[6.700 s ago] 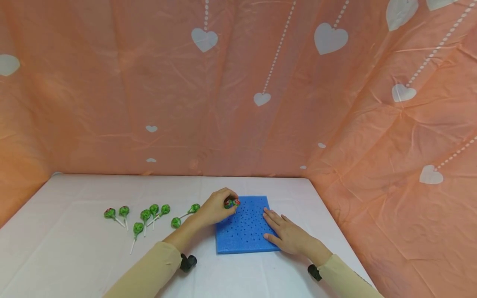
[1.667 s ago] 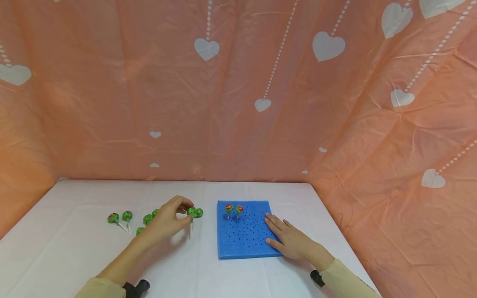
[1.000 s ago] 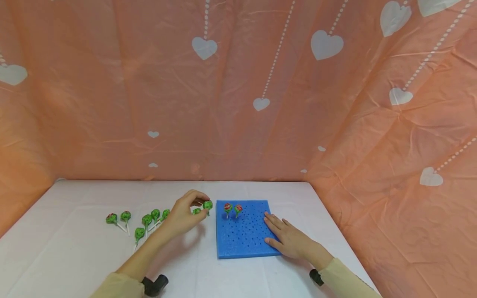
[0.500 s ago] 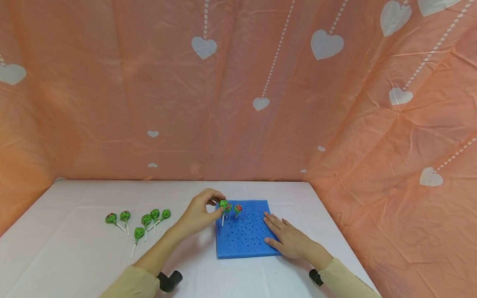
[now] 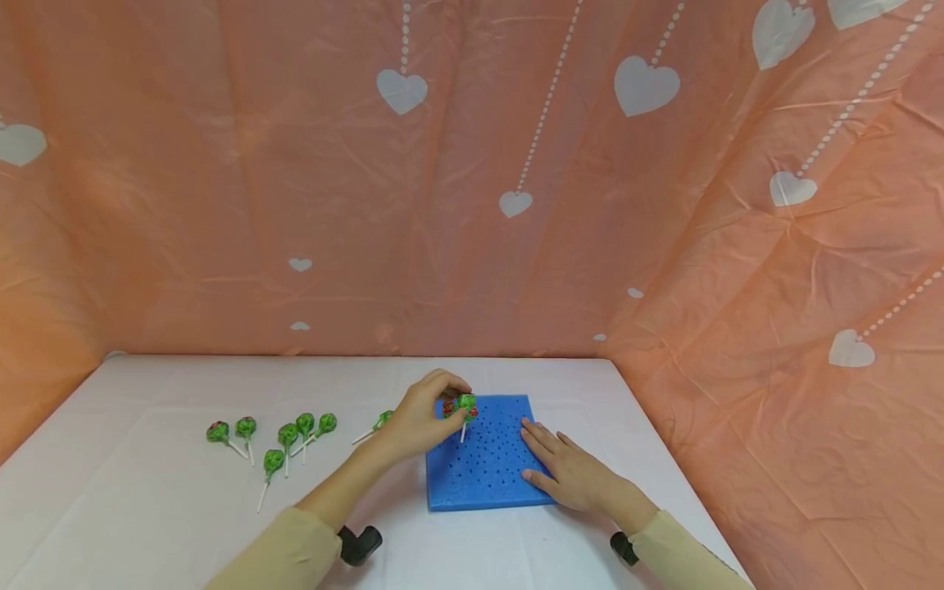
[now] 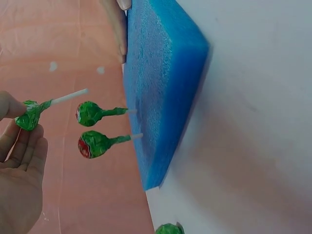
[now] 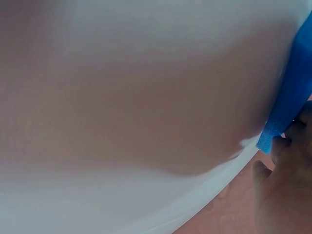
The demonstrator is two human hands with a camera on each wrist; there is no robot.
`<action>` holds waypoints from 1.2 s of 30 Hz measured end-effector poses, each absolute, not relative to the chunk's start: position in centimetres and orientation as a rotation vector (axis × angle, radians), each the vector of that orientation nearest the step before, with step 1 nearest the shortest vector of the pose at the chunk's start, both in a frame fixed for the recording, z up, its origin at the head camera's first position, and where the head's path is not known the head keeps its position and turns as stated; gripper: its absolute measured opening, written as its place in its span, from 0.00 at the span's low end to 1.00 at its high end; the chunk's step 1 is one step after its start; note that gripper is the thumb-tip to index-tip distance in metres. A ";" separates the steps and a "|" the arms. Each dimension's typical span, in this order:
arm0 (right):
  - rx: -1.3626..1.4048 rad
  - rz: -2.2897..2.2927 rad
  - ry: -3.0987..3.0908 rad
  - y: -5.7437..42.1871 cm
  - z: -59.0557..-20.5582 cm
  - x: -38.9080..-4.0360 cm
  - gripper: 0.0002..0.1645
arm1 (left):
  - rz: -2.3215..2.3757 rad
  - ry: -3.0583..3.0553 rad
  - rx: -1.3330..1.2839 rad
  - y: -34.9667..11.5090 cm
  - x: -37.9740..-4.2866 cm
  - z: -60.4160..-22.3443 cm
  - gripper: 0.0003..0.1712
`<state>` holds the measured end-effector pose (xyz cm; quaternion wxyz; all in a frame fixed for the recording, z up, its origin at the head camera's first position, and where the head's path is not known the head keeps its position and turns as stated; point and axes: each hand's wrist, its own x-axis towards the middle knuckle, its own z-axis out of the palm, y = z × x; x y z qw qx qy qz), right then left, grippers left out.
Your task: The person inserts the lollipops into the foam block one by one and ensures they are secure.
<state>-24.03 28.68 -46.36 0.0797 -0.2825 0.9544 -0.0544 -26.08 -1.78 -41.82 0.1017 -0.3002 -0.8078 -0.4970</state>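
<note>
My left hand [image 5: 428, 418] pinches a green-wrapped lollipop [image 6: 31, 114] by its head, thumb against fingers. The lollipop's white stick hangs down, apart from the blue foam board [image 5: 479, 479], over its far left part. Two lollipops stand in the board by their sticks, one [image 6: 88, 113] beside the other [image 6: 93, 145]; in the head view the hand and the held lollipop partly cover them. Small dark holes dot the board's top. My right hand [image 5: 575, 467] rests on the board's right edge with its fingers extended.
Several lollipops lie on the white table [image 5: 147, 508] to the left, among them one near the front [image 5: 273, 463]. Another lollipop [image 5: 383, 418] lies just left of the board, partly behind my left hand. An orange curtain [image 5: 221, 205] with pale hearts hangs behind the table.
My left hand has picked up a lollipop from the table left of the board and carried it right, over the board. The right hand has stayed on the board's edge.
</note>
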 end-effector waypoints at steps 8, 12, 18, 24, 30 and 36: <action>-0.827 -0.155 2.850 28.7 -46.3 -24.0 0.46 | -1.424 -2.396 -0.897 -0.5 -26.7 -41.6 0.17; -0.825 -0.154 2.846 28.6 -46.3 -24.0 0.46 | -1.399 -2.404 -0.906 0.0 -27.1 -41.5 0.16; -0.841 -0.149 2.847 28.7 -46.3 -24.0 0.46 | -1.366 -2.405 -0.945 0.5 -27.8 -41.6 0.15; -0.843 -0.154 2.850 28.7 -46.3 -24.0 0.46 | -1.369 -2.428 -0.953 0.9 -28.3 -42.0 0.14; -0.831 -0.159 2.849 28.6 -46.2 -23.9 0.46 | -1.360 -2.479 -0.931 1.3 -28.6 -42.4 0.14; -0.831 -0.165 2.847 28.6 -46.2 -24.0 0.46 | -1.330 -2.513 -0.921 1.6 -28.9 -42.7 0.15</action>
